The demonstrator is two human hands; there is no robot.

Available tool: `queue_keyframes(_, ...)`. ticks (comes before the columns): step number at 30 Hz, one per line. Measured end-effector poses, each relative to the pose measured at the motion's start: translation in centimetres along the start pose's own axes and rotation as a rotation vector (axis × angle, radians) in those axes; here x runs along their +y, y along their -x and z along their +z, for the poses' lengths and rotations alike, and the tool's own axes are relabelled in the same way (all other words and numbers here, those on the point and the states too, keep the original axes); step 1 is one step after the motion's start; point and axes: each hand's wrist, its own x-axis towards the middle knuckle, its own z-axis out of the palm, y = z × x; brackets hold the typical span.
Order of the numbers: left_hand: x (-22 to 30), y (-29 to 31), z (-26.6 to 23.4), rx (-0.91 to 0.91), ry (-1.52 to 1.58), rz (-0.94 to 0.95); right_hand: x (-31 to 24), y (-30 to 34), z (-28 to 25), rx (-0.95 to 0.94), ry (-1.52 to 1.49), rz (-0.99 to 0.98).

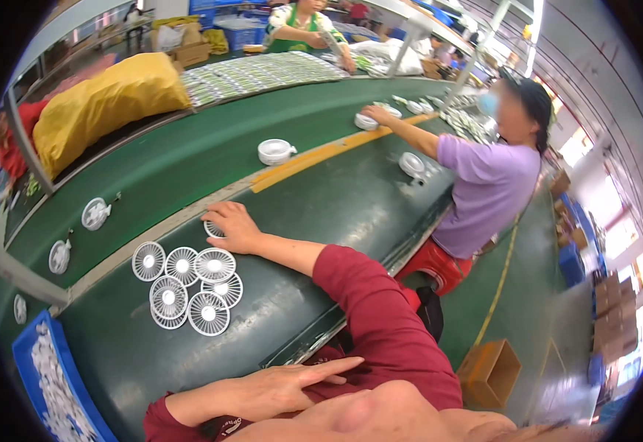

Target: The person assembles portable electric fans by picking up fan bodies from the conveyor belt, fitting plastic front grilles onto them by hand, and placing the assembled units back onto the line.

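My right hand [234, 227] reaches across the green work table [321, 228] to its far edge. Its fingers curl over a round white fan grille [214, 230], partly hidden under the palm. Just nearer and to the left lies a loose cluster of several more white fan grilles, some overlapping; one grille [209, 314] is at the near side and another [148, 261] at the left. Close to my body, my left hand [281, 389] hovers by the table's near edge, fingers stretched out and nothing visible in it.
A green conveyor belt [189, 162] runs beyond the table, carrying white fan parts [275, 152]. At lower left stands a blue tray [23, 346] of small white pieces. A co-worker in a purple shirt [483, 184] sits to the right; another person [303, 29] works across the belt.
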Motion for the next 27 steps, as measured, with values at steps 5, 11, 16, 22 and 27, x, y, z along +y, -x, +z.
queue_keyframes(5, 0.2, 0.3, 0.2, -0.079, -0.046, -0.090, -0.6, -0.2, -0.4, -0.006, 0.000, 0.025)
queue_keyframes(11, 1.8, -0.8, -0.1, 0.050, -0.086, -0.186, -0.3, 0.6, -0.8, -0.003, 0.008, 0.045)
queue_keyframes(16, 0.3, -0.2, 0.0, 0.008, -0.202, 0.011, -0.6, 0.6, -1.1, -0.004, 0.009, 0.038)
queue_keyframes(22, -0.3, 2.4, -1.3, 0.056, -0.121, 0.133, -0.5, -0.3, 0.0, 0.033, -0.001, -0.024)
queue_keyframes(27, -0.9, 4.0, -3.3, 0.231, 0.122, 0.163, 0.1, -0.5, -1.7, 0.095, 0.001, -0.006)
